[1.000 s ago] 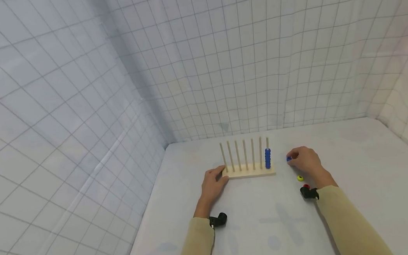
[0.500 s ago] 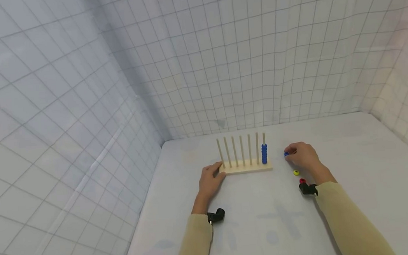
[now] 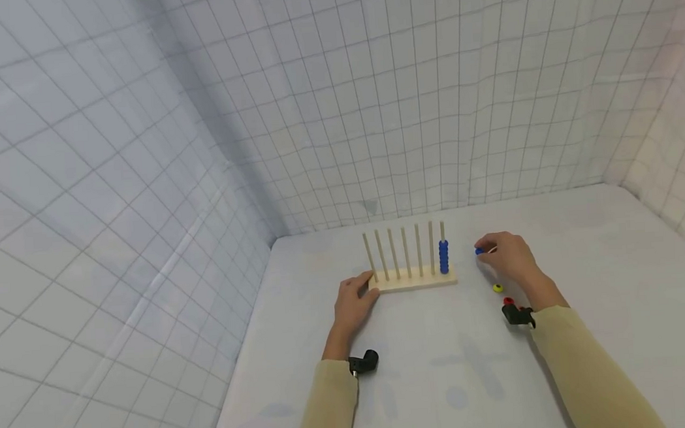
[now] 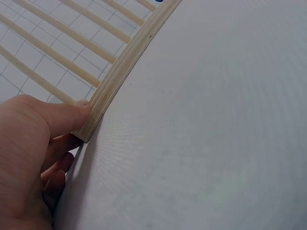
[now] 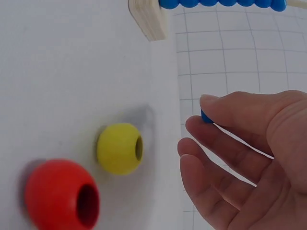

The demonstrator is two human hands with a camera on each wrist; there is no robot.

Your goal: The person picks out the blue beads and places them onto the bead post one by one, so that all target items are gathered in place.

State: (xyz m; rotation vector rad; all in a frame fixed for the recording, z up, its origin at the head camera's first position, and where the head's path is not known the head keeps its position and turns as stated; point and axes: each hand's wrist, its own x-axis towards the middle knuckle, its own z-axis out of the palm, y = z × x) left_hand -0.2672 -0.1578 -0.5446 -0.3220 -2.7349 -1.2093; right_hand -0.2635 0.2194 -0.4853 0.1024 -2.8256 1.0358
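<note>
A wooden peg abacus [image 3: 412,280] stands on the table, with several upright pegs in its base. Blue beads [image 3: 444,257] are stacked on its rightmost peg, and the other pegs are bare. My left hand [image 3: 352,306] grips the left end of the base; in the left wrist view the thumb lies near the end peg and the fingers are behind. To the right of the abacus, my right hand [image 3: 510,257] pinches a blue bead [image 5: 205,116] between thumb and index finger, mostly covered by them. The right wrist view shows the other fingers loosely bent.
A yellow bead [image 5: 120,148] and a red bead [image 5: 62,195] lie on the table below my right hand, beside the right wrist camera [image 3: 517,315]. More red shows behind that camera. A grid-patterned white curtain [image 3: 383,107] hangs behind the table [image 3: 422,366].
My right hand has lifted slightly with the blue bead and moved a little away from the yellow bead. The left hand keeps its grip on the abacus. The head view has shifted slightly.
</note>
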